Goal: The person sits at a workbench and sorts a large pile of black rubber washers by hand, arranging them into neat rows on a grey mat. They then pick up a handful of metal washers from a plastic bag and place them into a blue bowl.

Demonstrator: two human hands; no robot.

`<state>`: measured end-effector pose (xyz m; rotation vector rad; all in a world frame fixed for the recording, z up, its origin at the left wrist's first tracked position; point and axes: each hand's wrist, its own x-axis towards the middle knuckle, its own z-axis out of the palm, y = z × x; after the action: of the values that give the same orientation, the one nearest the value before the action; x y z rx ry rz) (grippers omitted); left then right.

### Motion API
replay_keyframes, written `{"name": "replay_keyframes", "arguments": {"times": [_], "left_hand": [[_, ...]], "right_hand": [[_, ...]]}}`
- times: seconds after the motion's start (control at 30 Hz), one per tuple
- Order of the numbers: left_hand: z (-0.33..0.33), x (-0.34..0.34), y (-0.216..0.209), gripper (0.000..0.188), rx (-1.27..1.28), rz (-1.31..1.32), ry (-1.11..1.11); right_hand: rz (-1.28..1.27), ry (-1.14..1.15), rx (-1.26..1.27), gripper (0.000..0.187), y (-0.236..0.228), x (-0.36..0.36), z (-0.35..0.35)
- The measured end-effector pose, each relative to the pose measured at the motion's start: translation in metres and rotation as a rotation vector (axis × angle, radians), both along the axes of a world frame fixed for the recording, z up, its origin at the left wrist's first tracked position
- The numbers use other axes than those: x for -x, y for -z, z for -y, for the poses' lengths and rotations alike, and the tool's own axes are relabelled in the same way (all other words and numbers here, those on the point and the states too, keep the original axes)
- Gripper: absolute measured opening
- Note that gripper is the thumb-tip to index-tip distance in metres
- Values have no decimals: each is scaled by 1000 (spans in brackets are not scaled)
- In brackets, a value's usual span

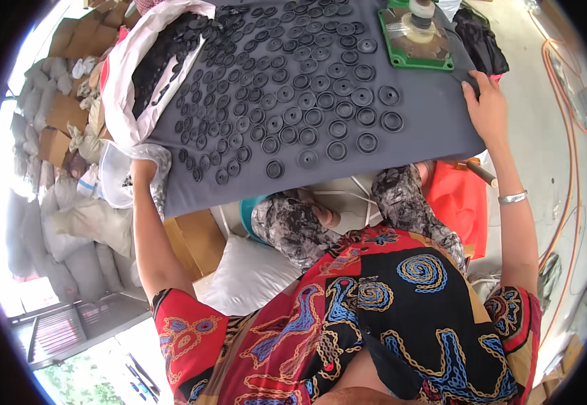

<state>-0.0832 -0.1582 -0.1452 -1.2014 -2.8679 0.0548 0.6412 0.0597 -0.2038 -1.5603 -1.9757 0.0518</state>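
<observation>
My left hand [143, 171] reaches into a clear plastic tub [112, 177] at the table's left edge, next to a clear plastic bag. Its fingers are hidden inside, so what they hold does not show. At the right edge of the grey-covered table [428, 135], my right hand [488, 111] lies with its fingers stretched out, holding nothing I can see. Many round black ring-like discs [308, 159] are spread in loose rows across the cover. To the far side of my right hand stands a green-framed device [415, 64] with a pale round post on top.
A white sack [123, 111] full of small black parts lies open at the far left. Beyond the right edge hangs a black bag [486, 44]. Stacked grey sacks [91, 270] and cardboard boxes fill the left side. An orange hose [572, 162] runs along the floor at right.
</observation>
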Motion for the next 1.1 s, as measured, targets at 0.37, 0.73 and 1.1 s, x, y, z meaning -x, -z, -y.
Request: {"name": "replay_keyframes", "arguments": {"times": [0.37, 0.73, 1.1], "left_hand": [[29, 65, -16, 4, -1584, 1374, -638], [48, -19, -1, 11, -2213, 1972, -127], [97, -220, 19, 21, -2115, 2159, -197]], "right_hand": [[13, -33, -10, 29, -3, 6, 7], [48, -74, -12, 30, -1, 8, 9], [-98, -109, -291, 24, 3, -5, 5]]}}
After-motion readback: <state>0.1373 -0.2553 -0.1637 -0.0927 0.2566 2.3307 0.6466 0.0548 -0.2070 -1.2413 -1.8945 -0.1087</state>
